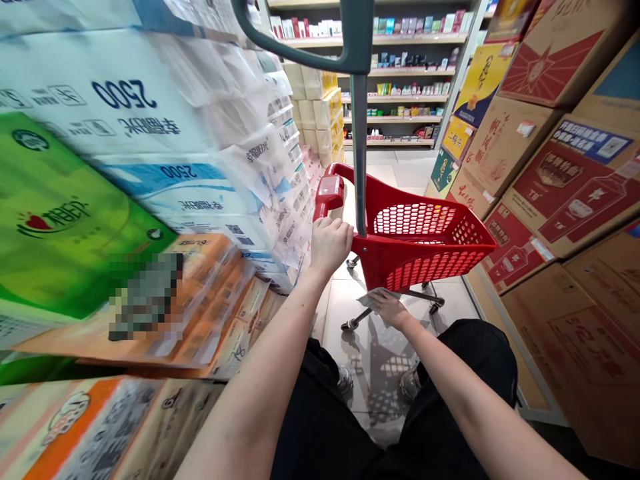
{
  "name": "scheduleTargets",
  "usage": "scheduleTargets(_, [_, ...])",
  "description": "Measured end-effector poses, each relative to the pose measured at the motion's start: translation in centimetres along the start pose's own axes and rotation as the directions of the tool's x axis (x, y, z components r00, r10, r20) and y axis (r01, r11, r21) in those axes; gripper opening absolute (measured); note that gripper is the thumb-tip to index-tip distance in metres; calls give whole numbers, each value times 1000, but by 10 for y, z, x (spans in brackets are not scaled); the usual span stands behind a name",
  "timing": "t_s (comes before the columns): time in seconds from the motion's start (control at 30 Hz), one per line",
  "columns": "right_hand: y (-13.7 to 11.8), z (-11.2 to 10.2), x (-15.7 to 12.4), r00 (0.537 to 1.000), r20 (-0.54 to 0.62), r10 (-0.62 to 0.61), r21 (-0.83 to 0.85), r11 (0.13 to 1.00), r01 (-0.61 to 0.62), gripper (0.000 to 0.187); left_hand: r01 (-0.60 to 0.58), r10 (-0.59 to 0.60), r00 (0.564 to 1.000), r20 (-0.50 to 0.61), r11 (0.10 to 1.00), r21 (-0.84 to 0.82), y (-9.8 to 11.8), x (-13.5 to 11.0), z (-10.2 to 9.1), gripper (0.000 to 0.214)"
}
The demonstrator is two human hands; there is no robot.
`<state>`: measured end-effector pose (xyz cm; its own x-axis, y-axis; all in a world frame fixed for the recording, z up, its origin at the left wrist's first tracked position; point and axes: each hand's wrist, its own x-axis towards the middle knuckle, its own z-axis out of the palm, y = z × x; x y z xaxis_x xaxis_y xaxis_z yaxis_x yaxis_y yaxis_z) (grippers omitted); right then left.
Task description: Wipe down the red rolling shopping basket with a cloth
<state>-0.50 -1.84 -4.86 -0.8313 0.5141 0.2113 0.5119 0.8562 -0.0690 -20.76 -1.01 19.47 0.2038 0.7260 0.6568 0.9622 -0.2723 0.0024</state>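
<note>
My left hand (331, 244) is closed round the handle (329, 193) of a red plastic shopping cart (425, 257). Its basket has perforated sides and stands on a wheeled metal frame. Lower down, beside the cart's underside, my right hand (389, 309) grips a thin greyish-white cloth (371, 297). The cloth is partly covered by the fingers, and whether it touches the basket I cannot tell. A metal pole (359, 147) with a dark grey loop-shaped top (356, 40) rises upright at the cart's near side.
Stacked tissue packs (150, 113) crowd the left, with a green pack (60, 213) and orange packs (200, 280) below. Cardboard cartons (565, 180) line the right. Shelves of small goods (407, 70) stand at the back. Tiled floor (345, 300) runs between, under my black-trousered legs.
</note>
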Motion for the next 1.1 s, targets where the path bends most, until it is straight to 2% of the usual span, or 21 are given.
scheduleTargets(0.07, [-4, 6, -11, 985, 7, 173, 16, 985, -173, 37, -2, 2, 1000, 8, 1000, -10, 3, 0, 1, 37])
scheduleTargets(0.13, [-3, -6, -15, 915, -56, 400, 82, 915, -395, 34, -6, 7, 1000, 16, 1000, -27, 7, 1, 2, 36])
scheduleTargets(0.2, [2, -36, -12, 780, -216, 587, 228, 808, -544, 33, -12, 13, 1000, 21, 999, -43, 11, 2, 4, 36])
scheduleTargets(0.27, [5, -77, -1, 569, -483, 665, 401, 746, -532, 37, -4, 5, 1000, 10, 998, -63, 16, 4, 7, 33])
scheduleTargets(0.3, [5, -100, 8, 485, -578, 657, 449, 752, -483, 39, 5, -5, 1000, 1, 997, -76, 19, 5, 8, 32])
scheduleTargets(0.33, [5, -121, 18, 434, -640, 634, 465, 769, -438, 40, 15, -15, 1000, -8, 996, -90, 22, 6, 10, 31])
scheduleTargets(0.37, [4, -140, 28, 412, -680, 606, 457, 790, -408, 42, 23, -25, 1000, -14, 995, -101, 26, 7, 12, 30])
scheduleTargets(0.4, [4, -155, 39, 426, -704, 569, 425, 817, -390, 43, 29, -31, 999, -17, 994, -108, 29, 8, 13, 30])
scheduleTargets(0.43, [4, -166, 50, 474, -708, 523, 374, 848, -377, 45, 30, -32, 999, -15, 993, -114, 33, 9, 14, 30])
scheduleTargets(0.5, [8, -174, 67, 609, -675, 416, 244, 905, -348, 50, 26, -27, 1000, -4, 992, -123, 39, 11, 15, 30])
scheduleTargets(0.57, [20, -172, 76, 669, -644, 370, 158, 921, -357, 55, 19, -18, 1000, 8, 991, -130, 43, 13, 16, 30])
scheduleTargets(0.67, [45, -163, 75, 720, -622, 307, 78, 940, -333, 57, 0, 2, 1000, 15, 991, -133, 47, 15, 15, 29])
scheduleTargets(0.73, [59, -162, 71, 727, -610, 315, 86, 938, -334, 52, -19, 22, 1000, 20, 991, -136, 48, 15, 15, 29])
scheduleTargets(0.9, [77, -172, 74, 623, -550, 556, 320, 829, -458, 51, -42, 48, 998, 39, 990, -138, 50, 16, 17, 29])
scheduleTargets(0.93, [83, -174, 76, 628, -506, 591, 358, 807, -470, 52, -39, 44, 998, 37, 990, -137, 49, 16, 18, 29])
scheduleTargets(1.0, [100, -180, 77, 671, -379, 638, 405, 766, -499, 54, -35, 39, 999, 28, 990, -135, 48, 15, 18, 28])
scheduleTargets(1.07, [122, -184, 72, 711, -257, 655, 421, 738, -527, 53, -36, 39, 999, 17, 990, -136, 47, 14, 18, 26])
scheduleTargets(1.1, [132, -185, 67, 725, -232, 648, 423, 738, -525, 50, -39, 41, 999, 12, 990, -137, 47, 13, 17, 25])
